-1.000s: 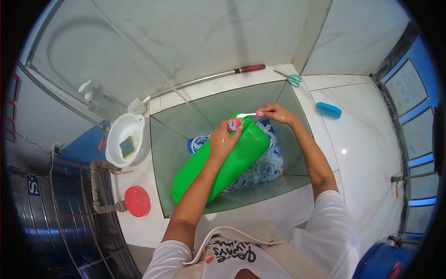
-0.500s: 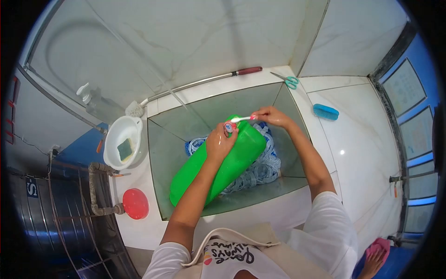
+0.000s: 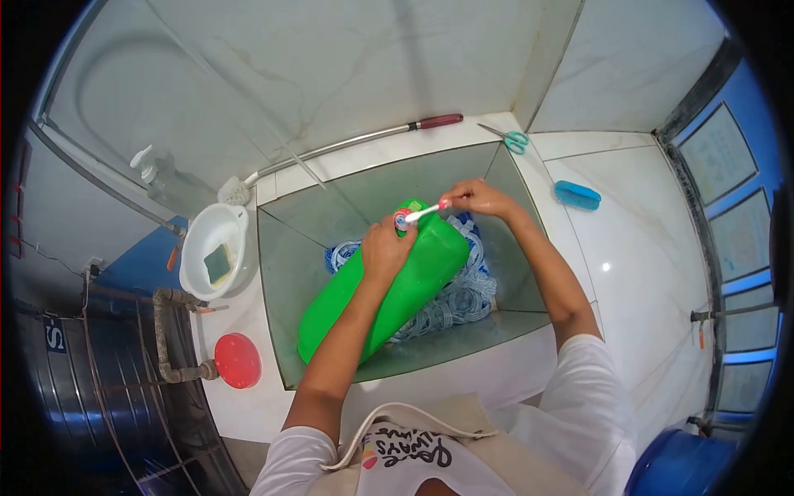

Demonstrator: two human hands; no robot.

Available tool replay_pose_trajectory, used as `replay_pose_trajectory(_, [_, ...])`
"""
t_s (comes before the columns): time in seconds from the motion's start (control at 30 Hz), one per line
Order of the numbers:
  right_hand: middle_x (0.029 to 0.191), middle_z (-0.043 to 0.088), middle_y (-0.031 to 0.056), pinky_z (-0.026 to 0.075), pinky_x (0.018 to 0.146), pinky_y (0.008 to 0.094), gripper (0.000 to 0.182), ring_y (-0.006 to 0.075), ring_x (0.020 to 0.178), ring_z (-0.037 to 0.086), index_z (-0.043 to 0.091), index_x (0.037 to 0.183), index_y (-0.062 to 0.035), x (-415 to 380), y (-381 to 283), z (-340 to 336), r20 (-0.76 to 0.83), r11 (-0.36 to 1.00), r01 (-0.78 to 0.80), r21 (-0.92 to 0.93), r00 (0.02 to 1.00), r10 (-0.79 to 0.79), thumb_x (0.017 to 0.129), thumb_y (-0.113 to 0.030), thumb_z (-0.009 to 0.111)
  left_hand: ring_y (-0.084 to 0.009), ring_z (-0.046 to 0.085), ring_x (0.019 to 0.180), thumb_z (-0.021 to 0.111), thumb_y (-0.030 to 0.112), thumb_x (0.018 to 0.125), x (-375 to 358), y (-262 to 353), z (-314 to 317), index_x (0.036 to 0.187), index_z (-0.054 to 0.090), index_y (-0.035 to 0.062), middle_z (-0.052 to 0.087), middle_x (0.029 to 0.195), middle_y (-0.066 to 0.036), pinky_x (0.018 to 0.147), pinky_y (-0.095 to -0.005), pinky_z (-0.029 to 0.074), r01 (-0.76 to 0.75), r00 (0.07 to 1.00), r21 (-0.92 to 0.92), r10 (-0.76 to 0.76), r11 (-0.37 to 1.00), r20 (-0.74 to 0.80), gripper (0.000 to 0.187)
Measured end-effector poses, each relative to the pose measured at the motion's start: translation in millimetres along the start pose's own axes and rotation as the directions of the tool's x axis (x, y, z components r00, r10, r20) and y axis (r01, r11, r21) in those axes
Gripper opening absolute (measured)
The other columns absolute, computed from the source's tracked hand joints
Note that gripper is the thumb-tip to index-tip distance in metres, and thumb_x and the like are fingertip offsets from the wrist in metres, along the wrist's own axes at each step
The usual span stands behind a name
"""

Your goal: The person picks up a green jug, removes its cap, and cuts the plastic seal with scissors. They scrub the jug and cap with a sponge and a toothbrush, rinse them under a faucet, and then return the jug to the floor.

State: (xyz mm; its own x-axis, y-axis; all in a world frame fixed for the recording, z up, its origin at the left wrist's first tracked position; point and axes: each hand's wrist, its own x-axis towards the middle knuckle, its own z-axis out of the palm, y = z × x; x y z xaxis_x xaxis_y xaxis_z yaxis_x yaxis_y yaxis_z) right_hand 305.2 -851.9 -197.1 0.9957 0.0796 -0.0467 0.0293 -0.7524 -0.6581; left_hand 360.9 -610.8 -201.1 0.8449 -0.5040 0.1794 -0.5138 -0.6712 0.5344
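A large green container (image 3: 397,281) lies slanted in the tiled basin, on top of blue and white bundled material (image 3: 463,306). At its upper end, my left hand (image 3: 387,250) is closed round a small red and white cap (image 3: 402,219). My right hand (image 3: 480,198) pinches the pink end of a white brush (image 3: 427,212), and the brush's other end touches or nearly touches the cap. Whether the cap is fixed to the container cannot be made out.
A white bowl (image 3: 192,256) with a sponge and a red round lid (image 3: 237,361) are on the left ledge. A long-handled brush (image 3: 356,136) lies behind the basin, scissors (image 3: 514,142) and a blue brush (image 3: 577,196) at the right. A blue bucket (image 3: 686,465) stands lower right.
The white brush has tilted, its right end now higher, and its head has moved left and down onto the cap. A foot and pink cloth at the lower right are gone from view.
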Motion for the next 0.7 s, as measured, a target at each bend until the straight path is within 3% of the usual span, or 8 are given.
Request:
replay_pose_trajectory(0.1, [0.080,0.060,0.0038,0.036,0.084,0.0341,0.024,0.0175,0.084,0.056,0.069,0.101,-0.0162,10,4,-5,0.002,0.982,-0.056,0.178,0.998,0.057,0.085,-0.029,0.058,-0.0371,0.057,0.069,0.063,0.039,0.074,3,-1,-1,0.080,0.057,0.0003,0.059,0.073,-0.021,0.062,-0.0486,0.045,-0.027,0.999,-0.013,0.027,1.000,-0.033,0.039])
replay_pose_trajectory(0.17, [0.075,0.058,0.0019,0.033,0.080,0.0332,0.021,0.0176,0.079,0.054,0.070,0.096,-0.0171,8,-28,-11,0.011,0.988,0.041,-0.147,0.999,-0.039,0.083,-0.029,0.059,-0.0357,0.057,0.072,0.063,0.039,0.076,3,-5,0,0.082,0.056,0.0012,0.059,0.074,-0.019,0.063,-0.0480,0.044,-0.031,0.999,-0.039,0.031,0.999,0.012,0.039])
replay_pose_trajectory(0.2, [0.075,0.058,0.0019,0.033,0.080,0.0332,0.021,0.0176,0.079,0.054,0.070,0.096,-0.0171,6,-35,-14,0.015,0.989,0.041,-0.142,0.999,-0.040,0.083,-0.029,0.059,-0.0357,0.057,0.072,0.063,0.039,0.076,1,-6,-1,0.082,0.056,0.0012,0.059,0.074,-0.019,0.063,-0.0480,0.044,-0.025,1.000,-0.036,0.026,0.999,0.016,0.039])
replay_pose_trajectory(0.3, [0.072,0.058,0.0028,0.035,0.077,0.0357,0.017,0.0196,0.079,0.056,0.071,0.088,-0.0217,6,-63,-32,-0.105,0.907,0.066,-0.415,0.987,-0.120,0.079,-0.028,0.059,-0.0329,0.058,0.076,0.065,0.031,0.077,5,-8,-4,0.092,0.057,0.0037,0.060,0.077,-0.014,0.064,-0.0427,0.045,-0.065,0.998,-0.097,0.063,0.993,-0.016,0.032])
replay_pose_trajectory(0.37, [0.067,0.056,0.0029,0.035,0.072,0.0359,0.012,0.0192,0.076,0.055,0.070,0.078,-0.0185,4,-97,-29,-0.135,0.647,0.179,-0.741,0.905,-0.404,0.072,-0.023,0.060,-0.0315,0.057,0.083,0.068,0.026,0.073,3,-17,2,0.103,0.055,0.0064,0.059,0.089,-0.013,0.069,-0.0413,0.046,-0.190,0.976,-0.154,0.169,0.970,-0.136,0.038])
replay_pose_trajectory(0.5, [0.066,0.053,0.0036,0.035,0.072,0.0346,0.018,0.0199,0.075,0.054,0.071,0.084,-0.0178,17,-102,-31,-0.171,0.556,0.134,-0.821,0.870,-0.462,0.070,-0.020,0.060,-0.0329,0.054,0.100,0.063,0.013,0.073,6,-12,-9,0.118,0.047,0.0061,0.055,0.108,-0.014,0.081,-0.0428,0.045,-0.187,0.982,-0.195,0.187,0.963,-0.021,0.049])
replay_pose_trajectory(0.57, [0.065,0.053,0.0041,0.035,0.071,0.0355,0.018,0.0205,0.075,0.055,0.071,0.084,-0.0175,20,-101,-15,-0.063,0.517,0.218,-0.828,0.880,-0.471,0.069,-0.020,0.061,-0.0322,0.053,0.105,0.056,0.006,0.071,1,-9,-13,0.126,0.039,0.0079,0.051,0.118,-0.013,0.084,-0.0423,0.045,-0.154,0.985,-0.237,0.167,0.959,0.035,0.057])
replay_pose_trajectory(0.7, [0.065,0.054,0.0039,0.036,0.072,0.0363,0.016,0.0203,0.075,0.056,0.071,0.082,-0.0174,17,-100,-33,-0.109,0.574,0.146,-0.806,0.916,-0.385,0.071,-0.021,0.059,-0.0322,0.052,0.109,0.051,0.003,0.069,0,-10,-16,0.130,0.034,0.0078,0.049,0.121,-0.015,0.086,-0.0414,0.045,-0.198,0.979,-0.353,0.201,0.914,-0.028,0.064])
